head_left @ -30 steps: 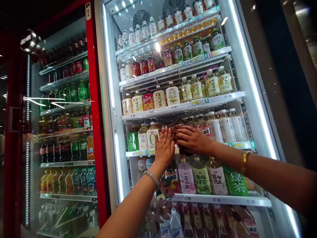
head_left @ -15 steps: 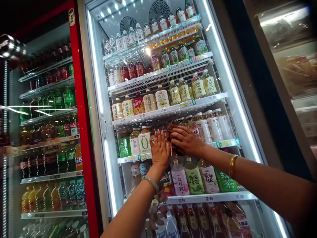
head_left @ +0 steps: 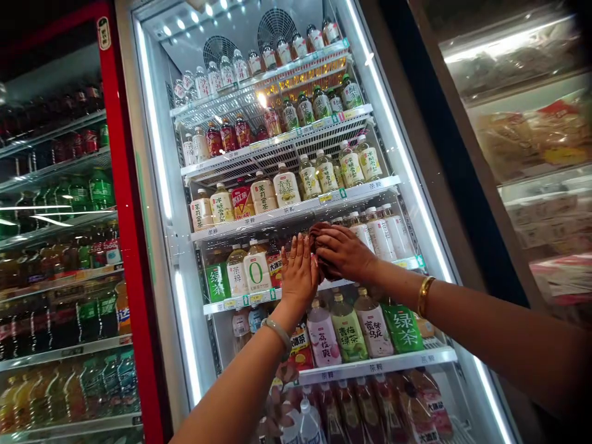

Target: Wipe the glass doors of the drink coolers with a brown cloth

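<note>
My left hand (head_left: 298,274) lies flat on the glass door (head_left: 250,236) of a lit drinks fridge, its fingers stretched upward. Close to its right side, my right hand (head_left: 346,251) presses a bunched dark brown cloth (head_left: 316,234) against the glass. Its fingers bend over the cloth and hide part of it. Behind the glass, the hands cover part of a shelf of bottled drinks, including a white-labelled bottle (head_left: 256,270) marked 0. A pale bangle (head_left: 278,336) circles the left wrist and a gold bracelet (head_left: 424,296) the right.
Bright light strips (head_left: 187,333) line the fridge's sides. To the left stands another drinks fridge with a red frame (head_left: 134,246). Shelves with plastic-wrapped packages (head_left: 531,132) are at the right. Reflections show on the glass.
The view has turned slightly right, so the fridge sits further left. Both hands have shifted right along the glass, uncovering a bottle beside the one marked 0. The cloth stays under the right hand.
</note>
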Demonstrator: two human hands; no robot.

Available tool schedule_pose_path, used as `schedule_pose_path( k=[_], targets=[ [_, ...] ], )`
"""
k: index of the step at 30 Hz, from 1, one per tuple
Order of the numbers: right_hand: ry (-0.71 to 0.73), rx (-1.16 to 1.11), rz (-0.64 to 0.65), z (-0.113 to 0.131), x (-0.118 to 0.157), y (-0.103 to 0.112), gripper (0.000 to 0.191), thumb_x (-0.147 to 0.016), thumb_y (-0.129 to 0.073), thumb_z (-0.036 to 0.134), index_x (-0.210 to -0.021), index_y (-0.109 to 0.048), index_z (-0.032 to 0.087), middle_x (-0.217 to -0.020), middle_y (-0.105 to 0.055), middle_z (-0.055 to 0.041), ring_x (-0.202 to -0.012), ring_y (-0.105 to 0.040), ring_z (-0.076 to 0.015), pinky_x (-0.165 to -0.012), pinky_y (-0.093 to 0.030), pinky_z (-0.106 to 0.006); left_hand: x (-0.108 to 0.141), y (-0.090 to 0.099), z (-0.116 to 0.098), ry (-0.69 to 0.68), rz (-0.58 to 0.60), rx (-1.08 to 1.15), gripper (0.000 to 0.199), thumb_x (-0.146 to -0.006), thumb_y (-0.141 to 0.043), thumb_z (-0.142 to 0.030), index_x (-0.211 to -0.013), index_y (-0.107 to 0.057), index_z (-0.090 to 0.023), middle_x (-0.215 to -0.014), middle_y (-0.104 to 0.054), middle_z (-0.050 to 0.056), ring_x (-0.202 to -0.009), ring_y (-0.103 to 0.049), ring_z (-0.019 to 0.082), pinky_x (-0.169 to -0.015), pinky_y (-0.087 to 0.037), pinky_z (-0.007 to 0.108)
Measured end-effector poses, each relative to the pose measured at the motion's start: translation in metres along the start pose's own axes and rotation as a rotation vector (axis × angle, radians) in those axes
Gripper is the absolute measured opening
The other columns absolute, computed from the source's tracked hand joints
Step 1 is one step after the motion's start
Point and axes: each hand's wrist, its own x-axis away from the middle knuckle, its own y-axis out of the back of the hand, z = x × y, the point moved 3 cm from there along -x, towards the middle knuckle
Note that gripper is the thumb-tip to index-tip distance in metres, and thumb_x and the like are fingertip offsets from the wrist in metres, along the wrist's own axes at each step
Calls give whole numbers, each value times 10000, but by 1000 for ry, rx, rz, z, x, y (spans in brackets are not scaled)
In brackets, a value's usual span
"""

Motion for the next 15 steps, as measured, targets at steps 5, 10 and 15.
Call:
schedule_pose_path(
  k=[5,10,15],
  targets=[
    [237,-52,46,-7,32,21,256,-954,-615,383,-1162,-706,264,-1350,-681,-13,-1399,-510,-227,-1226,-419,-458,3,1,-5,-76,47,-11,711,-1071,-368,-240,-1702,-45,-197,-1763,-185,88,-1655,-109,223,-1373,-31,511],
    [199,-36,92,-45,27,27,319,-941,-643,397,-1228,-692,269,-1380,-669,-38,-1374,-531,-241,-1201,-442,-477,-6,-5,-13,2,53,-12,700,-1061,-381,-247,-1701,-103,-193,-1757,-215,87,-1654,-119,212,-1361,28,519],
    [-82,-6,36,-26,14,11,399,-902,-696,363,-1263,-673,192,-1418,-622,-140,-1411,-476,-333,-1210,-407,-595,-19,-14,-31,185,8,30,663,-1061,-365,-257,-1691,-181,-167,-1755,-209,124,-1650,-168,247,-1348,31,564]
  ],
)
